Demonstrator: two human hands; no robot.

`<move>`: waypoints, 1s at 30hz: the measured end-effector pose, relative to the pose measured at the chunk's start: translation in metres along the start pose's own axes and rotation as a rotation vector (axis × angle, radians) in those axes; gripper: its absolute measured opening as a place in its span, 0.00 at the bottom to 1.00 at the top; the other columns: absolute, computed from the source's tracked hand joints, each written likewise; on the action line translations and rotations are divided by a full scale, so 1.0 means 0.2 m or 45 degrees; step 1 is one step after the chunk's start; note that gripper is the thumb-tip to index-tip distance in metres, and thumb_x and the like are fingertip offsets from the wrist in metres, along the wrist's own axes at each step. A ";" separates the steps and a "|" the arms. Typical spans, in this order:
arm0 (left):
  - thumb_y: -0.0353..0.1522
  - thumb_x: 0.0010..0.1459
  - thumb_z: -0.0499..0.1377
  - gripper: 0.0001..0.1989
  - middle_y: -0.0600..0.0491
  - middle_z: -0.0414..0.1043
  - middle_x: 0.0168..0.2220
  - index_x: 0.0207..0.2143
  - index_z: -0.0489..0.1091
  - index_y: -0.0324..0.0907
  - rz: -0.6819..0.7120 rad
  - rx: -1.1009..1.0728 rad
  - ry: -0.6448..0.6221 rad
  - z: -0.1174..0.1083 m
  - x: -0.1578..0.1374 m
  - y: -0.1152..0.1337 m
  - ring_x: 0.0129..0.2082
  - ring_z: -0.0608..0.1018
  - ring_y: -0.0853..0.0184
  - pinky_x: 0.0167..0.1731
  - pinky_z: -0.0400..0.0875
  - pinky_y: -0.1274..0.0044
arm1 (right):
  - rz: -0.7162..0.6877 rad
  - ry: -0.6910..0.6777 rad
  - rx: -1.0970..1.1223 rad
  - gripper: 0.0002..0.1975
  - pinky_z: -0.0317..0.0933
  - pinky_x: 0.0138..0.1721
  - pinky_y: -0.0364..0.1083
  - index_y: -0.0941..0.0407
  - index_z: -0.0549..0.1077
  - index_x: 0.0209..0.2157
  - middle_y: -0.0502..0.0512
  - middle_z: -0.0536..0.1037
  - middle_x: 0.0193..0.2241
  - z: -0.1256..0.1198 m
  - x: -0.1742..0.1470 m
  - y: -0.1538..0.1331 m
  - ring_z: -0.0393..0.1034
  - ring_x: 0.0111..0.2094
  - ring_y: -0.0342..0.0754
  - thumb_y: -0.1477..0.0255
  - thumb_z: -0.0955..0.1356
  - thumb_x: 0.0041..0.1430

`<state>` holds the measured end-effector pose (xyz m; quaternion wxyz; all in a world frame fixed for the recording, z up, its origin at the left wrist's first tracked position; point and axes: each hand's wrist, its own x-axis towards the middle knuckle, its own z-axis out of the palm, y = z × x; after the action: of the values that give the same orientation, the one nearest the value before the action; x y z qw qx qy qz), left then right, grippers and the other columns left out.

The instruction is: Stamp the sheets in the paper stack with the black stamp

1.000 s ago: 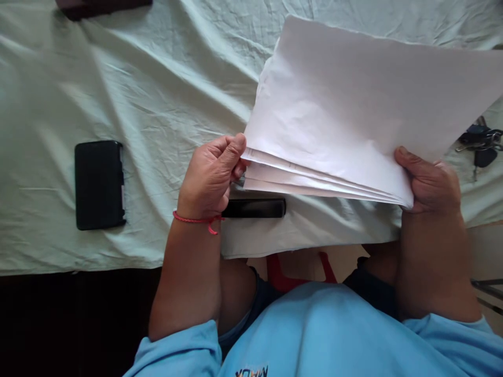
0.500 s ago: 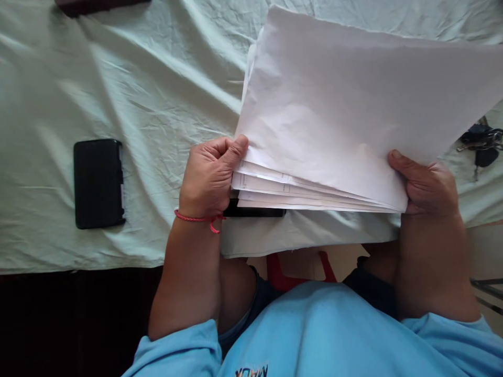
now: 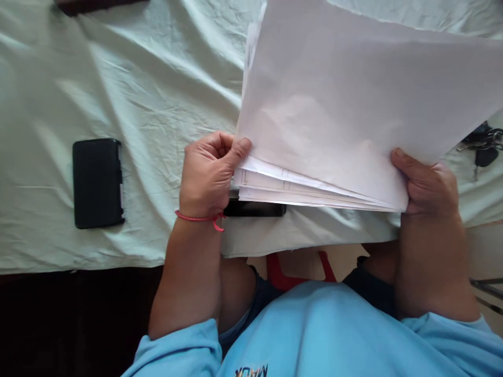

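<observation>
Between my two hands is a fanned stack of white paper sheets [image 3: 338, 99], held up above the cloth-covered surface. The top sheet is blank and a little creased; printed lines show on the lower sheets near their left edges. My left hand [image 3: 210, 170], with a red string at the wrist, pinches the left edge, thumb on top. On the right, my right hand [image 3: 428, 186] grips the near right corner, thumb over the top sheet and fingers hidden beneath. Under the near edge of the stack, a flat black object [image 3: 257, 209] lies partly covered.
A black case-like device [image 3: 97, 183] lies on the pale green cloth [image 3: 165, 104] at left. A bunch of keys [image 3: 485, 144] sits at the far right. A dark box-like object [image 3: 94, 4] is cut off at the top left. Below the cloth's edge a red stool [image 3: 277, 275] shows.
The left side of the paper stack has risen slightly, moving up and away, and my left hand has shifted a little with it. The black object underneath shows more. My right hand keeps its hold.
</observation>
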<state>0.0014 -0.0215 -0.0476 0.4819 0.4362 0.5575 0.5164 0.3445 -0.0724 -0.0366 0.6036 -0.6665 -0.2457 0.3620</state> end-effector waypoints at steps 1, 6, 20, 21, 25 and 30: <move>0.40 0.62 0.84 0.21 0.57 0.73 0.28 0.28 0.76 0.44 0.008 0.009 0.007 0.00 0.00 0.00 0.28 0.73 0.69 0.29 0.69 0.77 | -0.015 0.011 0.016 0.26 0.81 0.70 0.64 0.54 0.85 0.36 0.57 0.90 0.44 0.00 0.00 0.00 0.87 0.56 0.62 0.63 0.89 0.33; 0.37 0.56 0.87 0.20 0.55 0.78 0.35 0.35 0.79 0.45 -0.021 -0.084 -0.028 0.02 0.01 0.00 0.34 0.79 0.67 0.35 0.75 0.78 | -0.096 -0.005 0.094 0.24 0.80 0.71 0.66 0.52 0.84 0.34 0.54 0.91 0.46 0.00 0.02 0.01 0.87 0.58 0.61 0.63 0.89 0.35; 0.46 0.53 0.87 0.23 0.57 0.68 0.25 0.27 0.80 0.44 -0.150 -0.066 -0.222 0.00 0.00 0.07 0.23 0.63 0.72 0.21 0.58 0.77 | -0.188 0.039 0.131 0.26 0.74 0.77 0.65 0.53 0.85 0.36 0.54 0.89 0.43 0.00 0.06 0.01 0.86 0.59 0.62 0.62 0.89 0.33; 0.48 0.52 0.87 0.24 0.57 0.69 0.26 0.28 0.80 0.44 -0.153 -0.085 -0.228 0.00 0.00 0.07 0.24 0.64 0.72 0.22 0.59 0.77 | -0.196 0.039 0.126 0.27 0.73 0.78 0.67 0.53 0.85 0.36 0.54 0.89 0.43 0.00 0.06 0.02 0.85 0.60 0.62 0.61 0.89 0.32; 0.59 0.59 0.80 0.31 0.56 0.70 0.26 0.29 0.76 0.46 -0.143 -0.224 -0.234 0.03 0.00 0.04 0.25 0.66 0.69 0.24 0.60 0.75 | -0.220 0.064 0.129 0.31 0.73 0.76 0.71 0.55 0.85 0.36 0.56 0.88 0.42 -0.01 0.08 0.04 0.85 0.58 0.63 0.59 0.90 0.29; 0.69 0.68 0.67 0.34 0.52 0.79 0.32 0.40 0.78 0.46 -0.091 -0.191 -0.142 0.02 0.03 -0.02 0.30 0.75 0.65 0.30 0.66 0.71 | -0.256 0.018 0.096 0.30 0.75 0.74 0.73 0.54 0.85 0.34 0.55 0.89 0.44 -0.02 0.07 0.06 0.86 0.53 0.62 0.56 0.91 0.31</move>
<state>0.0042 -0.0145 -0.0529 0.5618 0.4068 0.5047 0.5140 0.3550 -0.0665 -0.0505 0.6631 -0.6179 -0.2934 0.3040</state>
